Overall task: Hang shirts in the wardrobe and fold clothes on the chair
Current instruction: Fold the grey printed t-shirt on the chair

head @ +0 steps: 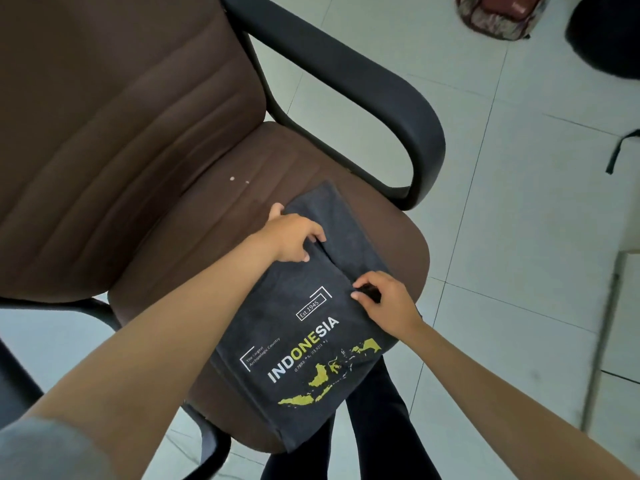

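A dark grey T-shirt (301, 341) printed with "INDONESIA" and a yellow map lies folded into a narrow strip on the seat of a brown office chair (145, 209). Its lower end hangs over the seat's front edge. My left hand (294, 239) pinches the shirt's left edge near the far end, where a fold crosses the cloth. My right hand (384, 299) grips the shirt's right edge at the same fold line, fingers curled into the fabric.
The chair has black armrests, one (381, 98) to the right of the seat and one at the lower left. White tiled floor (519, 237) surrounds it. A patterned bag (495, 15) and a black bag (606, 36) lie on the floor at the top right.
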### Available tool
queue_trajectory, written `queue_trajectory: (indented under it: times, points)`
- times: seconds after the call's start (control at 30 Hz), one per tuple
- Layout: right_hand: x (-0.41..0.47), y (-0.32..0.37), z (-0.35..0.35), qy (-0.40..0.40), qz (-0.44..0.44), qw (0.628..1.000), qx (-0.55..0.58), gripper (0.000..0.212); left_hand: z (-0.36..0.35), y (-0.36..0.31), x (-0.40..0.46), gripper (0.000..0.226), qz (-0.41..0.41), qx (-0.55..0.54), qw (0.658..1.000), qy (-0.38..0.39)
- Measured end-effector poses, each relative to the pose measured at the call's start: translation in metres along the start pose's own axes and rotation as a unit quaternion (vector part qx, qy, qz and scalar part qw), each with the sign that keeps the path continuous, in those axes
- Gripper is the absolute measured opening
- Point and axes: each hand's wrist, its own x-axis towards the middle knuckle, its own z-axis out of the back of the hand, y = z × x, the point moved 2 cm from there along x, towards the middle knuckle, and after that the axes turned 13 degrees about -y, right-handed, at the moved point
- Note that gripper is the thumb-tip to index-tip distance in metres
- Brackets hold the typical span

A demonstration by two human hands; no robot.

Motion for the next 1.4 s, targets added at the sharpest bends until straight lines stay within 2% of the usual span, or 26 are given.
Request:
queue_trajectory:
  times: [0.1,0.2,0.33,0.4,0.5,0.57,0.63,0.7,0.8,0.97,1.07,1.27,1.4]
  points:
    - [-0.003,-0.002,0.001,0.009,-0.009,1.000,-0.010,0.023,-0.008,-0.013,0.008,0.042,-0.018,-0.005,0.999,0.038]
    - [-0.005,-0.004,-0.001,0.015,-0.034,0.999,-0.005,0.029,-0.012,-0.017,0.013,0.039,-0.022,-0.030,0.999,0.031]
    - [-0.004,-0.006,0.001,0.019,-0.086,0.995,0.050,0.023,-0.014,-0.005,0.016,0.035,0.011,-0.128,0.991,0.029]
    - [-0.003,-0.008,0.002,-0.022,-0.076,0.996,0.047,0.017,-0.015,0.002,0.018,0.029,0.030,-0.177,0.983,0.025]
    - [-0.002,-0.014,0.007,-0.118,-0.081,0.989,0.044,0.014,-0.017,0.007,0.024,0.029,0.050,-0.198,0.978,-0.034]
    - [0.002,-0.019,0.010,-0.172,-0.083,0.981,0.017,0.017,-0.016,0.005,0.030,0.030,0.035,-0.201,0.974,-0.097]
    - [0.006,-0.023,0.011,-0.192,-0.079,0.978,-0.021,0.019,-0.012,-0.001,0.038,0.031,0.002,-0.160,0.976,-0.146]
    - [0.008,-0.027,0.009,-0.180,-0.087,0.980,-0.004,0.021,-0.008,-0.009,0.046,0.031,-0.038,-0.090,0.982,-0.160]
    - [0.011,-0.027,0.009,-0.145,-0.126,0.980,0.057,0.023,-0.005,-0.020,0.060,0.033,-0.089,-0.018,0.990,-0.106]
    - [0.017,-0.032,0.009,-0.107,-0.099,0.989,-0.031,0.019,0.008,-0.031,0.081,0.029,-0.146,0.012,0.986,-0.079]
    - [0.018,-0.031,0.010,-0.082,-0.124,0.988,0.036,0.022,0.014,-0.035,0.086,0.029,-0.177,0.028,0.983,-0.049]
    - [0.013,-0.024,0.010,-0.040,-0.148,0.980,0.129,0.031,0.019,-0.020,0.075,0.031,-0.122,-0.002,0.992,-0.025]
    - [0.009,-0.019,0.006,-0.013,-0.190,0.962,0.198,0.017,0.016,-0.003,0.057,0.023,-0.077,0.030,0.997,0.009]
